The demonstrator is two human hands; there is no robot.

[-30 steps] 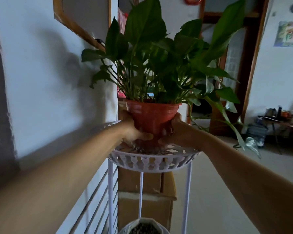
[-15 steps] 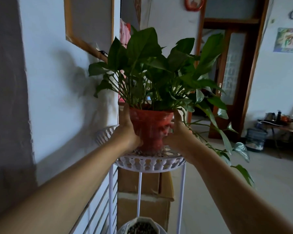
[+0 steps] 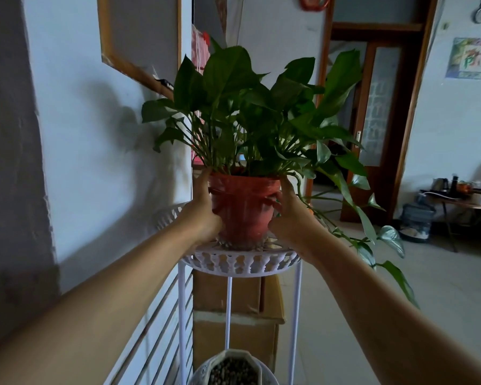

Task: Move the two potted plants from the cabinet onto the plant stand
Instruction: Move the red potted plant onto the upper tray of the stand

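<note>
A leafy green plant in a red-orange plastic pot (image 3: 243,207) stands on the top round tray of the white metal plant stand (image 3: 239,262). My left hand (image 3: 203,209) presses the pot's left side and my right hand (image 3: 289,215) its right side, fingers wrapped around the wall. On the stand's lower level, at the bottom edge of the view, sits a pale ceramic pot (image 3: 233,369) filled with dark pebbles; its plant, if any, is out of view. The cabinet is not in view.
The stand is close against a white wall (image 3: 95,162) on the left, with a slatted rail below. Stacked cardboard boxes (image 3: 233,315) stand just behind it. Long trailing stems hang off to the right. A wooden door and a low table with kettles lie farther right.
The view has pulled back slightly and the plant appears lower and smaller. My hands have slid up from the pot's base to its sides, and the pot rests on the tray.
</note>
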